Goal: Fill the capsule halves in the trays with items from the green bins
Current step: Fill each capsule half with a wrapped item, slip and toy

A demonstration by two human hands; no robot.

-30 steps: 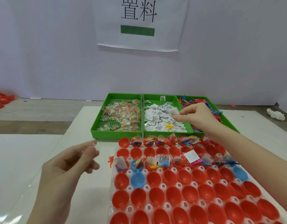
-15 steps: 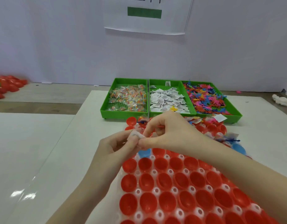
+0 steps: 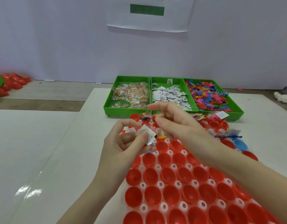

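My left hand [image 3: 123,146] pinches a few small white barcode slips [image 3: 148,136] between thumb and fingers, above the far left part of the clear tray [image 3: 157,167]. Red capsule halves [image 3: 167,175] fill that tray, and the near rows are bare inside. My right hand [image 3: 175,126] hovers just right of the slips, index finger stretched out, the other fingers loosely curled, with nothing seen in it. Behind stand three green bins: clear packets of coloured bits [image 3: 131,94], white slips [image 3: 170,96], and coloured plastic figures [image 3: 209,96].
The far tray rows [image 3: 220,125] hold halves with slips and figures in them, and a blue half [image 3: 239,145] sits at the right. Loose red halves [image 3: 11,82] are piled far left. A white object [image 3: 282,97] lies far right. A wall with a paper sign [image 3: 147,13] closes the back.
My right hand brought a slip from the middle bin to my left hand, then let go and drew slightly back. The left hand rose over the tray and now holds the slips.
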